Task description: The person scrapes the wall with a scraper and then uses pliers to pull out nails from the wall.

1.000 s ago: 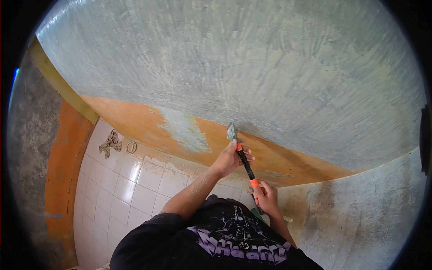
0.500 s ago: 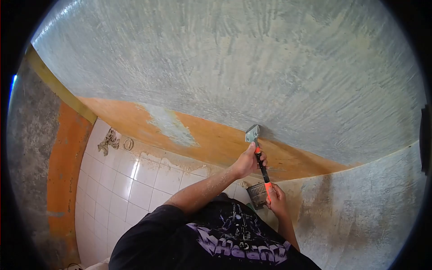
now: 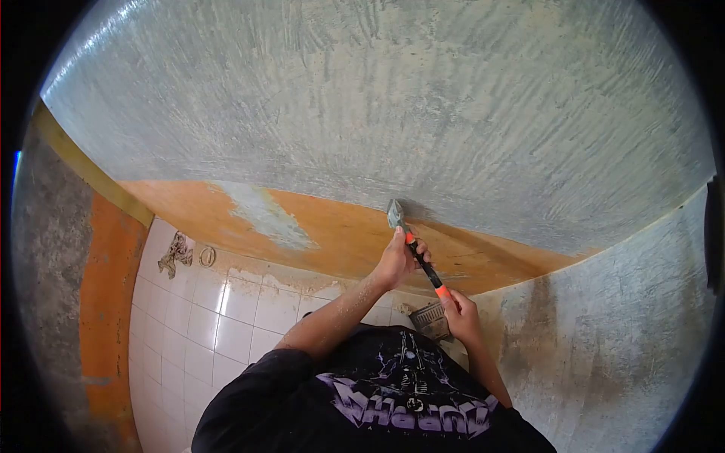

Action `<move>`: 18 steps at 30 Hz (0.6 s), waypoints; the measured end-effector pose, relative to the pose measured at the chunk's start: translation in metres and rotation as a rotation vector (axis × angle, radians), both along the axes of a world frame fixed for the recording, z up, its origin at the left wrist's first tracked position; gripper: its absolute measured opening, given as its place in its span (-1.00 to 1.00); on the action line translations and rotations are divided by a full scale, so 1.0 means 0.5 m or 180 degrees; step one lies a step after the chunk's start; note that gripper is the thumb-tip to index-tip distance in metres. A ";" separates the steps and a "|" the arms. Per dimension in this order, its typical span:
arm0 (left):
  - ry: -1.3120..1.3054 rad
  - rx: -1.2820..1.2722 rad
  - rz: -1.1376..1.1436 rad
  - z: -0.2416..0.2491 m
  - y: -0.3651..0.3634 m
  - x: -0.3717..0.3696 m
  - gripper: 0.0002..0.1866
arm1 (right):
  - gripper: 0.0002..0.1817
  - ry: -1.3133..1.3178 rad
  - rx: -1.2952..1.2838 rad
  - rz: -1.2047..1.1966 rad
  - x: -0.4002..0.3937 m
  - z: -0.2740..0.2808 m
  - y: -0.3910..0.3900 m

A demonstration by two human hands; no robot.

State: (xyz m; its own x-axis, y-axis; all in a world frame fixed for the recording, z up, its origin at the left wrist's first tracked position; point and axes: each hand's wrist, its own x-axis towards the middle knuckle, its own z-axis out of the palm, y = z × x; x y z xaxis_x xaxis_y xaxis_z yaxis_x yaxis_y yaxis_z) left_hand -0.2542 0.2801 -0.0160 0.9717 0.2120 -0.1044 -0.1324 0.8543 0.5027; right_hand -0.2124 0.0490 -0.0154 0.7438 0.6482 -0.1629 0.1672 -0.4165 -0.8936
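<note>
Scraper (image 3: 411,243), metal-bladed, orange-and-black-handled: I see it shifted left since earlier along the wall's (image 3: 453,113) orange band; left hand (image 3: 398,258) grips mid-handle, right hand (image 3: 461,313) clasps its end.

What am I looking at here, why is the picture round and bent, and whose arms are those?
The picture comes from a camera worn on a person's head, looking forward and down at the hands. Its very wide lens bends straight lines and leaves dark corners, so the flat wall looks curved.

The arms belong to the wearer, whose black printed shirt fills the bottom. The left hand grips a scraper, a metal blade on a black and orange handle, near the blade. The right hand holds the handle's lower end. The blade rests against the wall, just where rough grey-green surface meets a band of orange paint.

Below the orange band are white tiles. A second, wider blade shows by the right hand; whether that hand holds it I cannot tell.
</note>
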 end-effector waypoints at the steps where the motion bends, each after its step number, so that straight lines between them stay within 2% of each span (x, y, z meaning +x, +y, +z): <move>1: -0.0024 0.0020 0.0027 -0.004 0.002 0.001 -0.52 | -0.60 -0.0167 -0.0033 -0.0002 0.003 0.005 0.002; 3: -0.0047 0.0029 0.0067 -0.007 0.008 -0.001 -0.52 | -0.61 -0.0488 -0.0089 0.0032 -0.001 0.021 0.013; 11: -0.0097 -0.0023 -0.0055 -0.002 0.016 -0.011 -0.55 | -0.63 -0.0736 -0.0070 -0.0100 -0.034 0.019 0.031; 15: -0.0132 -0.0080 0.0094 -0.014 0.006 -0.004 -0.56 | -0.63 -0.0595 -0.0467 -0.0086 -0.029 0.045 0.035; 18: -0.0132 -0.0080 0.0239 -0.015 0.003 0.003 -0.56 | -0.63 -0.0895 -0.0192 -0.0118 -0.028 0.025 0.034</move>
State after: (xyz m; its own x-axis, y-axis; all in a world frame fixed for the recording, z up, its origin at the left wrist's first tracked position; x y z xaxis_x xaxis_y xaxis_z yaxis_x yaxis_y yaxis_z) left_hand -0.2526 0.2816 -0.0234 0.9567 0.2823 -0.0708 -0.2168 0.8535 0.4739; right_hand -0.2262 0.0662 -0.0030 0.7883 0.6152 0.0156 0.3886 -0.4779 -0.7878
